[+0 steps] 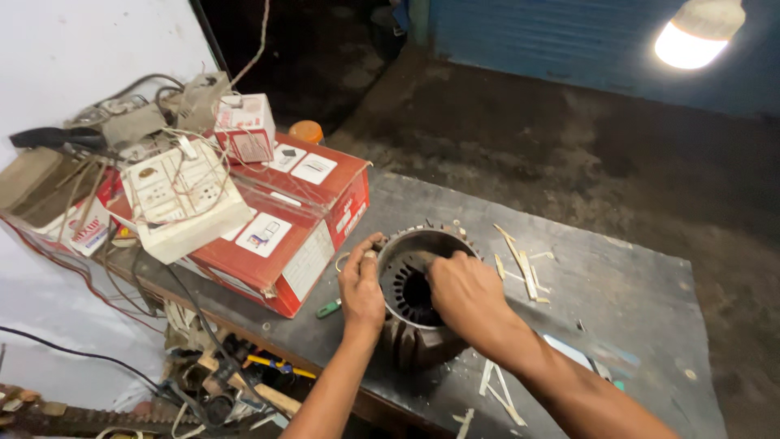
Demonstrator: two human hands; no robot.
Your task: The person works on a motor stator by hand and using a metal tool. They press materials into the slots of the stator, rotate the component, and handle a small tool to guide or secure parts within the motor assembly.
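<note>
A dark finned metal motor housing with a slotted stator core (416, 280) lies on a dark worktable (617, 284), its open end facing up. My left hand (360, 284) grips the housing's left rim, thumb on the edge. My right hand (465, 293) rests over the right side of the opening, with its fingers curled down into the bore; what they touch inside is hidden.
A red cardboard box (292, 236) with a white switchboard (180, 199), small boxes and tangled wires stands at the left. Thin pale strips (520, 264) lie scattered right of the housing and near the front edge. A green-handled tool (328, 308) lies by my left wrist. A lit bulb (699, 32) hangs top right.
</note>
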